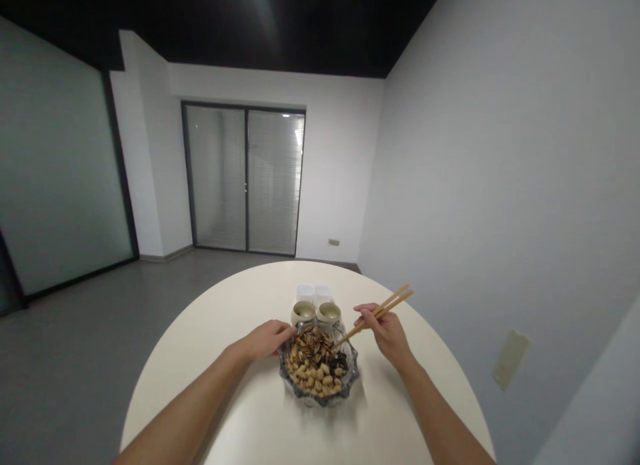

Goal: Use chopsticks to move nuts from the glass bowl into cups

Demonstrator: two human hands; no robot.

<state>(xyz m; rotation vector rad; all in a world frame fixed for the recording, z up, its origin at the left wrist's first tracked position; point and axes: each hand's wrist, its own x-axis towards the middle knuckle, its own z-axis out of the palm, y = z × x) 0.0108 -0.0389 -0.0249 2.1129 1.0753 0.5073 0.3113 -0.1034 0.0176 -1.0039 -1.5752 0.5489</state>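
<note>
A scalloped glass bowl [350,378] holds striped sunflower seeds, pale nuts and some dark pieces. My left hand [267,338] rests against the bowl's left rim, fingers curled on the edge. My right hand [385,332] grips a pair of wooden chopsticks [385,308] whose tips dip into the right side of the bowl. Just behind the bowl stand two small ceramic cups [304,312], side by side.
Two small white containers [313,293] sit behind the cups on the round white table [240,305]. The table's right edge lies close to a grey wall. Grey floor and a glass door lie beyond.
</note>
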